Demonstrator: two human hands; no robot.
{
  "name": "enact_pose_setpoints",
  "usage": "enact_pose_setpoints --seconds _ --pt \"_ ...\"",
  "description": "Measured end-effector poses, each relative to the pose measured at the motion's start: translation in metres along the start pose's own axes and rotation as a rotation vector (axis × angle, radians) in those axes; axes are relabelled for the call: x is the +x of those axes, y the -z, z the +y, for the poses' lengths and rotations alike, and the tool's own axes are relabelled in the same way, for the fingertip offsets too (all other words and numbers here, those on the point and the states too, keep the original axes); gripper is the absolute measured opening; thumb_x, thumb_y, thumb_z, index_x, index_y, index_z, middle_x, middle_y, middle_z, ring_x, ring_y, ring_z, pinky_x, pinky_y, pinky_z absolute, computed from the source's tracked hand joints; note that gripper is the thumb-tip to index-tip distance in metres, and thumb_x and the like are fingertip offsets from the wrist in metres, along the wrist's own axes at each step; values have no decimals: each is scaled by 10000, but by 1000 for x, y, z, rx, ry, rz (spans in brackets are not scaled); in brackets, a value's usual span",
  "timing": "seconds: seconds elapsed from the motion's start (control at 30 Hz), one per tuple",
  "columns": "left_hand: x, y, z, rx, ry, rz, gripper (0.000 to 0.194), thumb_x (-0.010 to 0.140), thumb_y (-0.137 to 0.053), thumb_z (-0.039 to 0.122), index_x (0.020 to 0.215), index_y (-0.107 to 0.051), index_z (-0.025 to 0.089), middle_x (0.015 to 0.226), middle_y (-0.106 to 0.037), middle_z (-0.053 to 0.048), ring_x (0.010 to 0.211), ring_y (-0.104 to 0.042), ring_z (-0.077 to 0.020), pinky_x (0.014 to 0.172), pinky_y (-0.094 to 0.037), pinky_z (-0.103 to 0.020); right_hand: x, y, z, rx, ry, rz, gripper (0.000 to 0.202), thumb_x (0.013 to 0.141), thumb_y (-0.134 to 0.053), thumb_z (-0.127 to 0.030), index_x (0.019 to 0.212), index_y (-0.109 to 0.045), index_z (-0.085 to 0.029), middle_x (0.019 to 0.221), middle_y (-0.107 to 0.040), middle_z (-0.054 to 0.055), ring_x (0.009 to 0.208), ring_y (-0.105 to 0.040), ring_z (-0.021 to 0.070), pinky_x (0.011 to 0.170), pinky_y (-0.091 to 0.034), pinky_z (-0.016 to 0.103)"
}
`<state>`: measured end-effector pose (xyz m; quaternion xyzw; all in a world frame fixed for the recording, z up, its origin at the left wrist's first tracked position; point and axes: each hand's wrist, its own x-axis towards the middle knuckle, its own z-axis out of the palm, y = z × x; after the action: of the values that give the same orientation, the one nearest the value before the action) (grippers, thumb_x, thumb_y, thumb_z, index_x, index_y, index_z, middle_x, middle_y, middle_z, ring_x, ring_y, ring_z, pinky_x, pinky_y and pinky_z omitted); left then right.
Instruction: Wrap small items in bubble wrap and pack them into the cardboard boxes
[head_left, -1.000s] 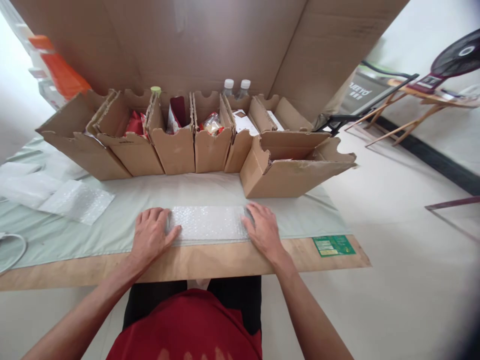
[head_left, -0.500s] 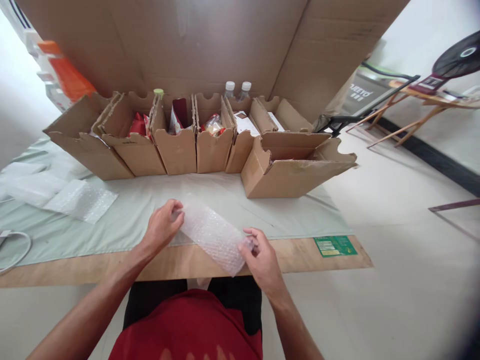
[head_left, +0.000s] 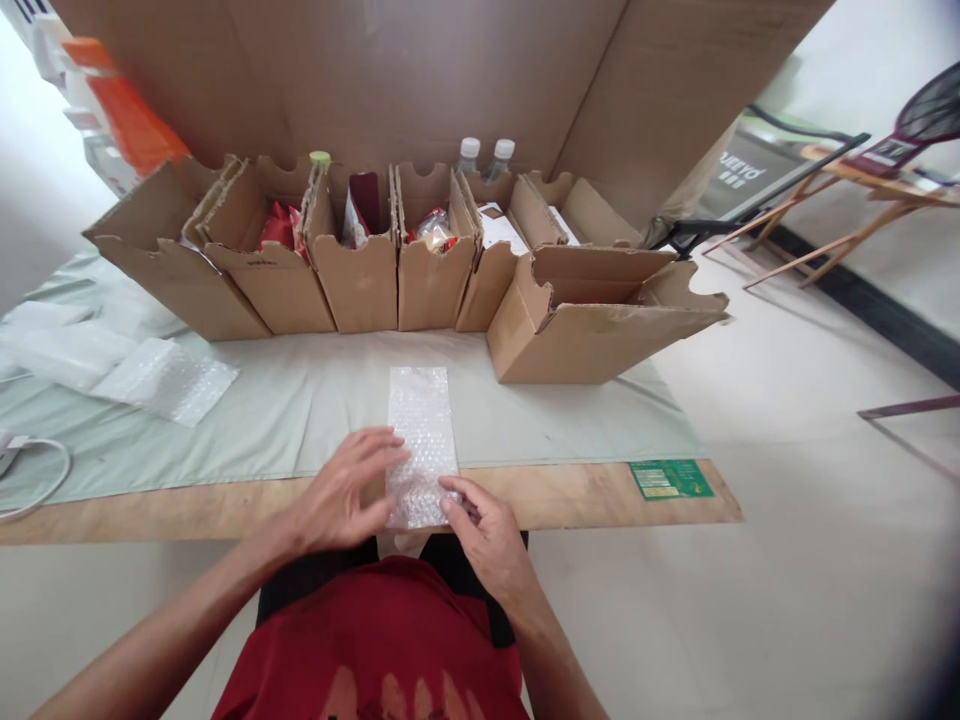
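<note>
The wrap (head_left: 421,420) lies flat in front of the person, its long side pointing away; the far part is on the cloth (head_left: 540,430) and the near end is on the wooden edge (head_left: 547,498). The right hand (head_left: 487,535) pinches its near right side between thumb and fingers. The left hand (head_left: 345,490) is open, with fingers spread at the left side; whether they touch it, I cannot tell. Behind stand the boxes (head_left: 356,290).
</note>
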<state>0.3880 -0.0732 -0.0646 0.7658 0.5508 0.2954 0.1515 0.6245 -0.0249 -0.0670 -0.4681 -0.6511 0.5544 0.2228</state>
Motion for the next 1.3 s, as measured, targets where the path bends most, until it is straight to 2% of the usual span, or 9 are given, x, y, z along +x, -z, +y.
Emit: enact_pose_setpoints --seconds 0.13,0.3,0.4,0.63,0.8,0.93,1.07,1.2,1.3 --pt "-42 -15 22 78 -26 7 700 851 -657 246 1504 -410 199 1508 -490 -172 1449 -381 -358 1161 -362 -614 0 -1 -4 233 -78 -14 350 895 -625 -431 1110 -723 -173 942 -755 60 816 -699 192 723 -553 288" --pt "-27 -37 14 73 -45 184 431 866 -510 39 1262 -596 188 1142 -722 -101 1149 -627 -264 1049 -469 -517 0 2 -7 314 -99 -62 341 880 -651 -406 1131 -695 -181 886 -732 39 820 -708 183 746 -565 296" --pt "-18 -36 11 -32 118 224 302 923 -483 95 1158 -649 189 958 -735 -66 920 -668 -211 864 -542 -393 -2 10 -4 286 -45 -86 416 880 -659 -373 1251 -627 -186 877 -708 21 732 -695 156 724 -570 300" --pt "2 -26 16 -185 544 156 499 906 -527 290 1384 -560 152 756 -637 5 710 -603 -170 669 -496 -292 -4 10 -4 -182 475 286 239 948 -593 -190 1177 -650 -225 901 -725 22 804 -683 158 777 -567 302" --pt "9 -29 15 -213 556 157 509 894 -514 290 1386 -548 164 713 -571 40 615 -530 -135 648 -488 -276 16 -3 -3 -690 762 166 343 925 -544 -93 1223 -660 -217 1316 -691 94 1287 -568 293 1012 -463 465" --pt "2 -34 14 -162 507 213 465 918 -521 270 1371 -551 173 818 -643 -9 695 -603 -158 701 -546 -308 30 -5 4 -834 719 14 392 927 -531 -103 1288 -646 -205 1426 -630 100 1425 -450 308 1069 -406 505" --pt "-11 -35 15 -4 327 312 483 932 -575 269 1405 -508 196 1230 -633 -142 1117 -636 -261 948 -558 -433 35 -4 6 -821 720 27 335 967 -514 -115 1240 -679 -216 1356 -678 89 1401 -478 289 1073 -407 494" --pt "-23 -30 11 134 152 243 534 902 -609 177 1421 -502 240 1521 -456 -172 1393 -464 -337 1098 -469 -537 37 -4 8 -772 735 36 311 975 -509 -111 1199 -693 -222 1309 -703 79 1329 -541 274 1042 -426 469" --pt "-23 -28 5 184 77 184 431 908 -548 83 1311 -600 224 1499 -523 -157 1416 -454 -342 1093 -464 -551 39 -3 7 -717 743 20 295 981 -498 -103 1174 -696 -205 1288 -710 81 1284 -572 262 1038 -430 458"
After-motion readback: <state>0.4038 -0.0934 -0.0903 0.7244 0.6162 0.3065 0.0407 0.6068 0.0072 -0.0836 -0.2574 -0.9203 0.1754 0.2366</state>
